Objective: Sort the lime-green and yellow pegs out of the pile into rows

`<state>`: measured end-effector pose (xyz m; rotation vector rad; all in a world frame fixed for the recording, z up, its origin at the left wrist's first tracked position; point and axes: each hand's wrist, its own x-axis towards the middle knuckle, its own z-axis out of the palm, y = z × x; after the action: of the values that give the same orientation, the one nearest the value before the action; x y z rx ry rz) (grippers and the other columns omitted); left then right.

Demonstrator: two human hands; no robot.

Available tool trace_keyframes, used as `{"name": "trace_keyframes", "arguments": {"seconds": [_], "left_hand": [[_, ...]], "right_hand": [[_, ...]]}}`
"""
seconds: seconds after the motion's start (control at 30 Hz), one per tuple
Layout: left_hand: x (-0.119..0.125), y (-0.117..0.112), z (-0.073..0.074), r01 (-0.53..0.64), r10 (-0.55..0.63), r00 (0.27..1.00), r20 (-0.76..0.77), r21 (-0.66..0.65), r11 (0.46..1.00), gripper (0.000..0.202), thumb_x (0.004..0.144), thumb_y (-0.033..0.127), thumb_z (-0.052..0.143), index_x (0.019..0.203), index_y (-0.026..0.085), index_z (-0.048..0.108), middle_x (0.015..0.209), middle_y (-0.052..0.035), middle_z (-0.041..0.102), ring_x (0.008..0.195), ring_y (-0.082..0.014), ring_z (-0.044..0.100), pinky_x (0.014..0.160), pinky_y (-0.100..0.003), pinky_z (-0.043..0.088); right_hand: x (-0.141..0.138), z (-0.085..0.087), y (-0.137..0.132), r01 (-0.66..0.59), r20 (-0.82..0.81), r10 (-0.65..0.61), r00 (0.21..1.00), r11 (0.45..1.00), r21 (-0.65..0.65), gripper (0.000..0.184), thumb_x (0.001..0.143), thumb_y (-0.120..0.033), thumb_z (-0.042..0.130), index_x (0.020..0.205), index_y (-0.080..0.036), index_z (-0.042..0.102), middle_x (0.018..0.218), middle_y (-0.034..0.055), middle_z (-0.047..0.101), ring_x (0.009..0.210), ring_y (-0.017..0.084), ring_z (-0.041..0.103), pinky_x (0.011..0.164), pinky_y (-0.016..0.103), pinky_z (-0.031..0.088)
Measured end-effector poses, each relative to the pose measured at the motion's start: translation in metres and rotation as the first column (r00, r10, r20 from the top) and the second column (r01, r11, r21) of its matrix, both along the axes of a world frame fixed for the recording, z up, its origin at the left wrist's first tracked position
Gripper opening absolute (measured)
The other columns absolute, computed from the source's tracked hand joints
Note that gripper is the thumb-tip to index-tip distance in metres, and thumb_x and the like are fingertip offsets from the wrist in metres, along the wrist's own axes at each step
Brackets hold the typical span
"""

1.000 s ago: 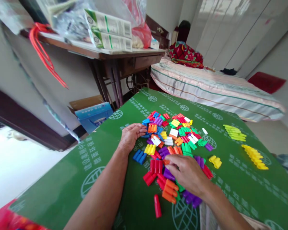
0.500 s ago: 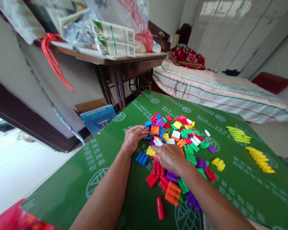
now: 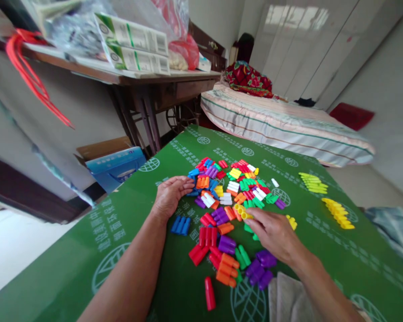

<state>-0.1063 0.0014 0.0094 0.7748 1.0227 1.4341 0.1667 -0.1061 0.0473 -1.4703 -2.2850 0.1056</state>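
Bullet-shaped plastic building blocks, many joined in rows, lie in a colourful pile on the green board (image 3: 121,223). My right hand (image 3: 272,228) pinches a yellow building block (image 3: 242,212), a joined row with its hollow ends showing, just above the pile's near right side. My left hand (image 3: 173,192) rests at the pile's left edge, its fingers curled and pressed together on a blue building block (image 3: 190,180); the fingertips partly hide it. Below that hand lies a separate blue row (image 3: 180,225). Nearer me are red blocks (image 3: 203,239), orange blocks (image 3: 227,269) and purple blocks (image 3: 261,268).
Toward the right lie a lime-green row (image 3: 313,183) and a yellow row (image 3: 338,213). A single red block (image 3: 209,293) sits near me. Past the board stand a wooden table (image 3: 127,79) with boxes and bags, a blue carton (image 3: 117,166) and a bed (image 3: 282,118).
My right hand has picked the yellow block out of the pile's left side and carried it rightward. My left hand stays by the blue blocks. The view has shifted right.
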Motion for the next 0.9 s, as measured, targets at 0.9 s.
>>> {"name": "trace_keyframes", "arguments": {"seconds": [0.9], "left_hand": [[-0.002,0.017,0.001,-0.053,0.051,0.996,-0.077,-0.023,0.998,0.020,0.056,0.022,0.073,0.071,0.013,0.066,0.072,-0.0058,0.072,0.072,-0.0184,0.068,0.063,-0.026,0.057]], "right_hand": [[0.173,-0.037,-0.060,0.648,0.323,-0.582,0.746,0.748,-0.146,0.047,0.081,-0.053,0.051,0.112,-0.018,0.062,0.102,0.0100,0.068,0.086,0.024,0.066,0.073,0.033,0.050]]}}
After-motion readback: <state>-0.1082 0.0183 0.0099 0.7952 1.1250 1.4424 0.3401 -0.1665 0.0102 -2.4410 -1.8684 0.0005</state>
